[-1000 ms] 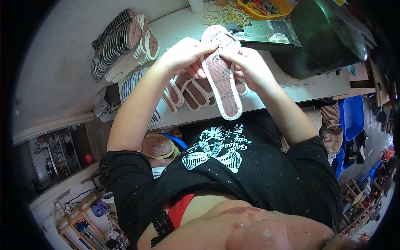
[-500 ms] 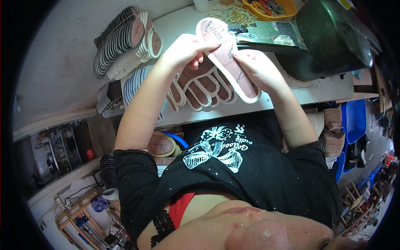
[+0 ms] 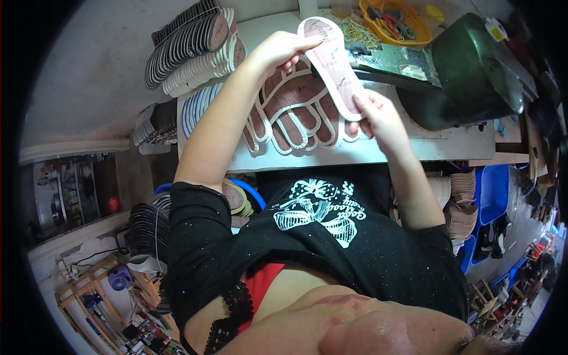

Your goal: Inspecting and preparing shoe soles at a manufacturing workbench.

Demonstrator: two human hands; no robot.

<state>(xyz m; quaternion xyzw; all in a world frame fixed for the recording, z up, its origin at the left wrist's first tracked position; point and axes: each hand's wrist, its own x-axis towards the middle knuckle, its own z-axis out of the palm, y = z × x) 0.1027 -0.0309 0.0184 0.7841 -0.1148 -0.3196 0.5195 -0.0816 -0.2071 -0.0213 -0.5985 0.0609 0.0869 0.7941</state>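
Note:
Between my two hands is a long shoe insole (image 3: 333,68), brown on its face with a white rim all round. My left hand (image 3: 284,50) pinches its far end, thumb lying on the brown face. At the near end my right hand (image 3: 378,115) grips the edge, thumb on top and fingers beneath. The insole is held up above the white worktable (image 3: 254,158). Below and left of it, several more white-rimmed brown insoles (image 3: 294,100) lie overlapping on the table. Just beyond my right hand stands a dark green machine (image 3: 467,77) with a flat arm.
Bundles of striped insoles (image 3: 186,50) stand at the back left, blue-striped ones (image 3: 201,106) nearer. A yellow basket (image 3: 408,41) of tools and a heap of pale bands (image 3: 355,29) sit at the back. Blue crates (image 3: 492,192) and stacked insoles (image 3: 461,207) are at the right.
My right hand has slid down to the insole's near end and turned, its fingers now under the edge. The insole has shifted slightly, and the whole view has moved a little.

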